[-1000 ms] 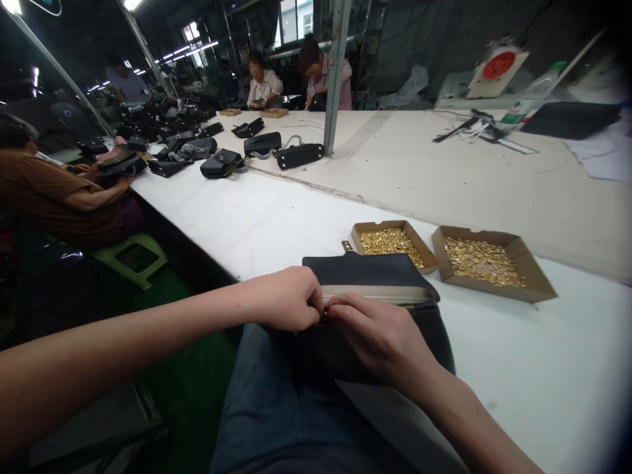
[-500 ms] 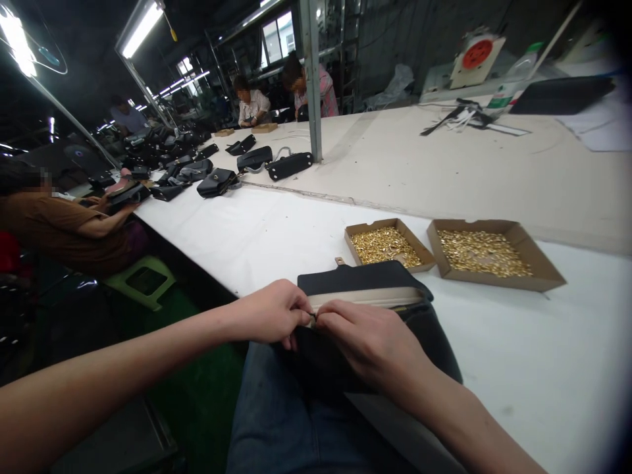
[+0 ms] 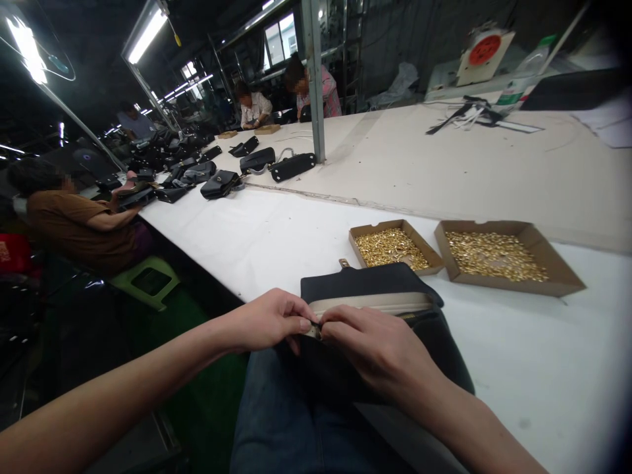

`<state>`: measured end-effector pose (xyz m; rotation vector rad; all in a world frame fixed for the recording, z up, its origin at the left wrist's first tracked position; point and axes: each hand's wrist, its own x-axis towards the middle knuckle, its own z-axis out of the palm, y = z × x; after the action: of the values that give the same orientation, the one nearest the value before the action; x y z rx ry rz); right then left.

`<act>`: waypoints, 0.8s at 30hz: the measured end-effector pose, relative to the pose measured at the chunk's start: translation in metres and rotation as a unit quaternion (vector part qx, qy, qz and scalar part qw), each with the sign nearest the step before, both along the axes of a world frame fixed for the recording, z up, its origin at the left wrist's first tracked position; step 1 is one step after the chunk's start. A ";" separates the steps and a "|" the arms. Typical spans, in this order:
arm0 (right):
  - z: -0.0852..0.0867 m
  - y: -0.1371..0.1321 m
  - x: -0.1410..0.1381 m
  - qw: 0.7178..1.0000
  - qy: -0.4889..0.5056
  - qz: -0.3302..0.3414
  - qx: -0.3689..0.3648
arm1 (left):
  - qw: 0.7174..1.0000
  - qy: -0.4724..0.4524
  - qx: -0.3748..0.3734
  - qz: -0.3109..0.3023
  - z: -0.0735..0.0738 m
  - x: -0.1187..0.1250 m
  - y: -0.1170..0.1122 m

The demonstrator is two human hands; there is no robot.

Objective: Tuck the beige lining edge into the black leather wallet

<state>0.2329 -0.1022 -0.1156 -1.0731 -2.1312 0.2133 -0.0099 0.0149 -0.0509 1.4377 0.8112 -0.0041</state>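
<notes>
Left hand and right hand are both pinching a tiny metal bit at the beige edge of a black purse, with a cardboard tray of gold studs right behind it.

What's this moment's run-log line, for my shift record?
left hand: pinching small metal fitting on black leather bag | right hand: pinching same fitting | nearby: shallow cardboard tray of gold-coloured studs
</notes>
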 end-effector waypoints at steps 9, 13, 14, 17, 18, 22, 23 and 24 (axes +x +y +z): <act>0.001 0.011 0.002 0.998 0.032 0.046 -0.003 | 1.000 -0.012 0.024 -0.001 -0.012 -0.002 0.002; 0.003 0.012 0.001 0.999 0.013 0.040 0.012 | 1.000 -0.016 0.022 0.001 -0.016 -0.004 0.003; 0.002 0.012 0.001 0.999 0.007 0.035 0.018 | 1.000 -0.020 0.020 0.002 -0.017 -0.005 0.003; -0.002 0.012 0.000 0.998 -0.012 0.018 0.055 | 0.999 -0.037 0.007 0.005 -0.021 -0.007 0.003; -0.003 0.012 0.000 0.998 -0.021 0.013 0.066 | 0.999 -0.041 0.005 0.004 -0.022 -0.008 0.003; -0.004 0.011 -0.001 0.996 -0.063 -0.008 0.069 | 0.999 -0.051 -0.001 0.007 -0.029 -0.010 0.002; -0.002 0.012 -0.002 0.995 -0.072 -0.012 0.069 | 0.998 -0.054 -0.001 0.011 -0.031 -0.011 0.002; 0.000 0.012 -0.003 0.994 -0.082 -0.014 0.073 | 0.998 -0.057 0.000 0.016 -0.033 -0.011 0.002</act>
<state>0.2300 -0.0905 -0.1160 -1.0659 -2.2366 -0.0446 -0.0207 0.0170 -0.0834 1.4121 0.7406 0.1014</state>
